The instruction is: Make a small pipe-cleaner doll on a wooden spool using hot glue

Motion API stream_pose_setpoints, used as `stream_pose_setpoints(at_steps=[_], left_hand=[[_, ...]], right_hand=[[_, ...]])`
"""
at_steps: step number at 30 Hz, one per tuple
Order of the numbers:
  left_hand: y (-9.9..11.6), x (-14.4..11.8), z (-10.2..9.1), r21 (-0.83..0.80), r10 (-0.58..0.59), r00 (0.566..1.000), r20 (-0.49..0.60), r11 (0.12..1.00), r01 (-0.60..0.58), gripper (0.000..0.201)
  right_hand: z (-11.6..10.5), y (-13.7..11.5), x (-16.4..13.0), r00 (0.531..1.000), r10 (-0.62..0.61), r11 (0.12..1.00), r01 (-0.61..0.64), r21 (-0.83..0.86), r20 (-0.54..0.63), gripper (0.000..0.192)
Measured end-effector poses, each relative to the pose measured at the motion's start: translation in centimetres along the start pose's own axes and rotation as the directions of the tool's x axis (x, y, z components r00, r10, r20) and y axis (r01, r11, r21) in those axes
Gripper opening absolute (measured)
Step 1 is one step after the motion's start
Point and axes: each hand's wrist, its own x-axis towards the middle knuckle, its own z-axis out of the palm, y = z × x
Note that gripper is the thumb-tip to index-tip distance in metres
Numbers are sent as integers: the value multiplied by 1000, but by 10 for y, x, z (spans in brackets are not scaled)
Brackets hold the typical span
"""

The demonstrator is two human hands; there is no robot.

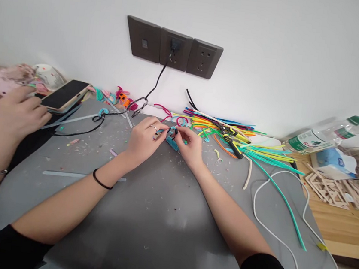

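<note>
My left hand [144, 140] and my right hand [190, 145] meet over the grey mat [157, 218], fingertips pinching a small blue pipe-cleaner piece [171, 140] between them. A ring is on my left hand and a black band on that wrist. Just beyond my hands lies a pile of coloured pipe cleaners [231, 134], with black-and-yellow cutters [232, 144] resting on it.
Another person's hand [9, 115] with a bracelet works at the left, beside a phone [64, 94]. A black cable runs from the wall sockets [174, 47]. A white cord [272, 231], a plastic bottle [327, 135] and wooden sticks [332, 188] lie right.
</note>
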Motion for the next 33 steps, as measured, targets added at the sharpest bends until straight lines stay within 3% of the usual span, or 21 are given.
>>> stream_pose_setpoints(at_steps=[5, 21, 29, 33], left_hand=[[4, -2, 0, 24, 6, 1000, 25, 1000, -7, 19], [5, -9, 8, 160, 233, 972, -30, 961, -225, 18], [3, -4, 4, 116, 146, 983, -109, 984, -133, 17], [3, -5, 3, 104, 95, 993, -69, 991, -87, 18]], right_hand=[[0, -2, 0, 999, -36, 998, 35, -55, -23, 18], [4, -12, -3, 993, -90, 988, 80, -136, -73, 15], [0, -6, -2, 996, -89, 994, 90, -61, 19, 21], [0, -5, -3, 994, -103, 993, 105, -47, 47, 28]])
